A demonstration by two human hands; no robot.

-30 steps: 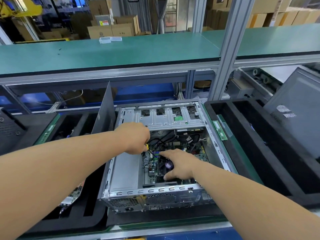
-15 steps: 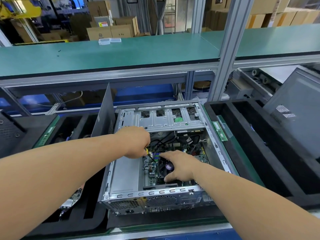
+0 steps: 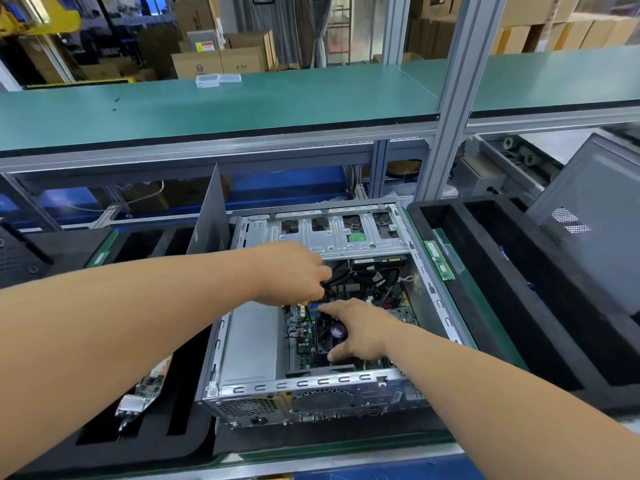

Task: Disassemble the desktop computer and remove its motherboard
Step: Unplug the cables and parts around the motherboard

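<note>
Inside the case — left hand now farther right, among cables.

Both forearms are bare to the frame edge, the left hand and right hand ungloved.

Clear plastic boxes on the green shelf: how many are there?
2. Both clear plastic boxes sit side by side near the far edge of the green shelf: one on the left, one just right of it. Nothing suggests more hidden behind them.
</note>
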